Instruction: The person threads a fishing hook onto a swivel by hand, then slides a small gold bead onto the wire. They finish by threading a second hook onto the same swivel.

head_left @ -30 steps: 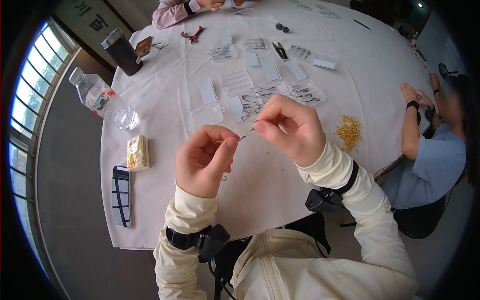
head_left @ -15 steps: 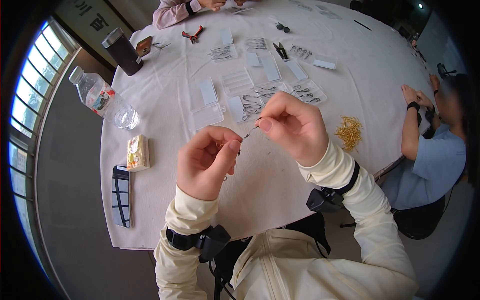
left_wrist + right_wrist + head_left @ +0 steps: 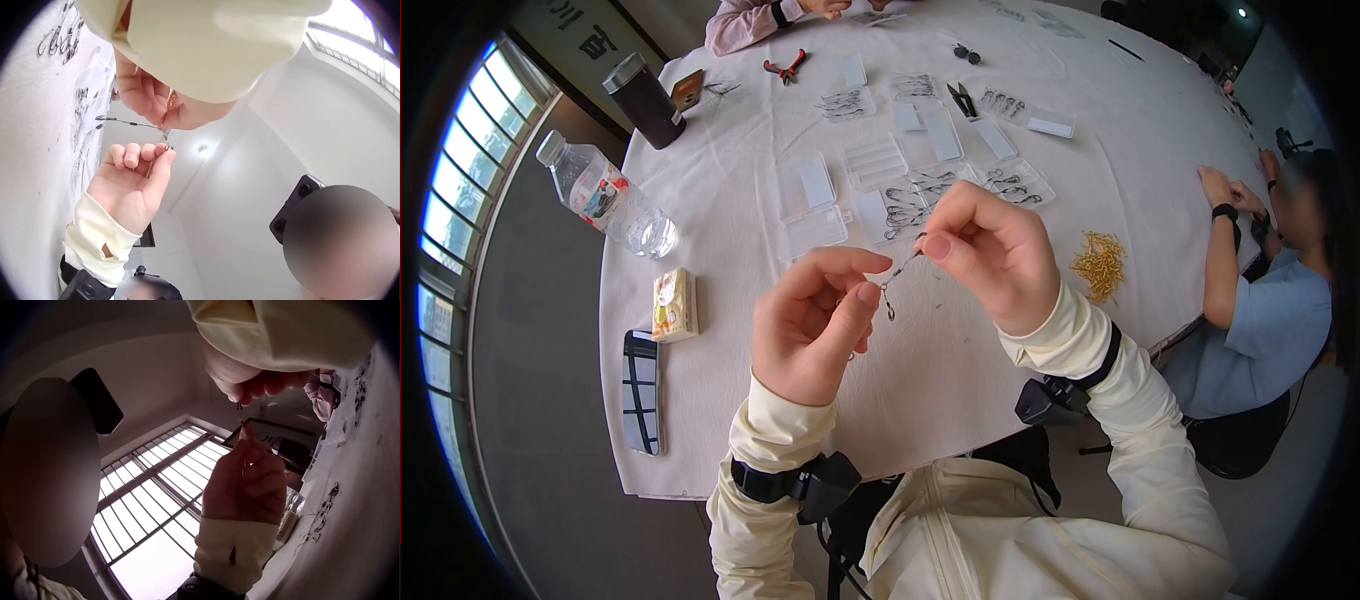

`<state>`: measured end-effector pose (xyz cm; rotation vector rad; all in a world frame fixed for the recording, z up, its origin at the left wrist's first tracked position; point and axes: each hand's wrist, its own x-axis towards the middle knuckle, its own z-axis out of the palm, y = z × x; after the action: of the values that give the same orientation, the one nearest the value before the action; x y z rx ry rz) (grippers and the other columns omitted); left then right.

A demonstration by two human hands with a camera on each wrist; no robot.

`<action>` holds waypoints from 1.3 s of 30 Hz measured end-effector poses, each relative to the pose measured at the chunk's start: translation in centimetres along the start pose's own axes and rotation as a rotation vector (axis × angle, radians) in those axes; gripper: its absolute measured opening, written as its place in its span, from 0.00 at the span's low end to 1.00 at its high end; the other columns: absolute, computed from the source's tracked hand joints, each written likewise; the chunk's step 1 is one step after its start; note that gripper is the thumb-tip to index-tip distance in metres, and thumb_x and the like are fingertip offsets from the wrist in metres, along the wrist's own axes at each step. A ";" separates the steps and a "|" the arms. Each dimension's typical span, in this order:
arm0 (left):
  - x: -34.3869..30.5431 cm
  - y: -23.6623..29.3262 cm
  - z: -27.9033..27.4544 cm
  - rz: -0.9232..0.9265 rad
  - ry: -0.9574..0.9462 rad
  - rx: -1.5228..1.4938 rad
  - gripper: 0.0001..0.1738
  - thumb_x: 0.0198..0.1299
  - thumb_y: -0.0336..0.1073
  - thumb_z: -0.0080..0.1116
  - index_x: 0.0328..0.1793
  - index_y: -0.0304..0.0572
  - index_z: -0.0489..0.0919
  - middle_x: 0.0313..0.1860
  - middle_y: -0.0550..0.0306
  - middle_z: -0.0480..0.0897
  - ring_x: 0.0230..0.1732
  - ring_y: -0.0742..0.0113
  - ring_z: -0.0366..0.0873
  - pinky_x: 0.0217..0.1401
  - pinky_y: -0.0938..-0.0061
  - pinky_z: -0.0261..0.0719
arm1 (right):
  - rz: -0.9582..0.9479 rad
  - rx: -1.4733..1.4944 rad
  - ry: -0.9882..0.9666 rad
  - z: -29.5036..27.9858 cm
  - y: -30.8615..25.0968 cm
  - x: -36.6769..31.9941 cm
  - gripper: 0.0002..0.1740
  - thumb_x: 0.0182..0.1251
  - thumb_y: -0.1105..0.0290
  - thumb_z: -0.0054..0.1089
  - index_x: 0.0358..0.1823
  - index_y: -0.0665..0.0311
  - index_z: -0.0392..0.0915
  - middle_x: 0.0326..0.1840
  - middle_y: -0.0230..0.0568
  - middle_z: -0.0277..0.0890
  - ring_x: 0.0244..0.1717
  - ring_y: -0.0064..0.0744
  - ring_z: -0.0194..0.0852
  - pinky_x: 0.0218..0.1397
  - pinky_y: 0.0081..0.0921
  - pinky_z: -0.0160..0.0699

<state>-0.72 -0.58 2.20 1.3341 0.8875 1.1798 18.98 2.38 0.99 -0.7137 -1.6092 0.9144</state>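
Observation:
Both hands are raised over the near part of the table. Between their fingertips runs a thin dark wire link with small swivels (image 3: 898,272), like fishing tackle. My right hand (image 3: 995,262) pinches its upper end between thumb and forefinger. My left hand (image 3: 805,320) holds the lower end at its thumb and forefinger, also seen from the left wrist, where the fingertips meet at a gold wire piece (image 3: 171,100). One dark swivel (image 3: 890,310) dangles beneath the left thumb. More thin gold wire shows inside the curled left fingers.
Clear plastic boxes (image 3: 815,232) with dark tackle lie beyond the hands. Small gold pieces (image 3: 1098,268) are heaped at right. Pliers (image 3: 786,68), a water bottle (image 3: 610,200), a tumbler (image 3: 643,105), a tissue pack (image 3: 673,305) and a phone (image 3: 641,392) surround the workspace. Other people sit nearby.
The left forefinger has lifted a little from the thumb. A swivel end, earlier mostly hidden at the left fingertips, now hangs below them. The right hand has shifted slightly right.

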 end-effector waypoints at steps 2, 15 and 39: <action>0.0 0.1 0.0 0.005 -0.009 0.008 0.08 0.63 0.28 0.56 0.47 0.34 0.80 0.30 0.64 0.78 0.25 0.82 0.70 0.27 0.86 0.69 | 0.007 -0.006 -0.025 0.1 -0.1 -0.1 0.04 0.65 0.72 0.60 0.35 0.64 0.77 0.31 0.26 0.72 0.30 0.14 0.64 0.33 0.14 0.64; -0.1 -0.2 0.0 0.003 -0.081 0.005 0.07 0.63 0.27 0.58 0.45 0.32 0.81 0.33 0.63 0.81 0.29 0.82 0.70 0.30 0.86 0.68 | -0.136 -0.065 -0.075 0.7 0.0 -0.1 0.03 0.64 0.79 0.57 0.35 0.63 0.77 0.32 0.31 0.71 0.29 0.19 0.66 0.33 0.17 0.66; 0.2 -0.1 -0.3 0.041 0.111 0.070 0.09 0.66 0.33 0.58 0.44 0.33 0.82 0.27 0.64 0.78 0.25 0.81 0.71 0.27 0.85 0.70 | -0.113 -0.044 0.014 -0.6 -0.5 0.2 0.04 0.68 0.74 0.57 0.35 0.66 0.73 0.33 0.30 0.70 0.33 0.17 0.64 0.38 0.15 0.65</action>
<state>-0.94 -0.29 2.10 1.3590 0.9923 1.2746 19.56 2.43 1.60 -0.6513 -1.6443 0.7925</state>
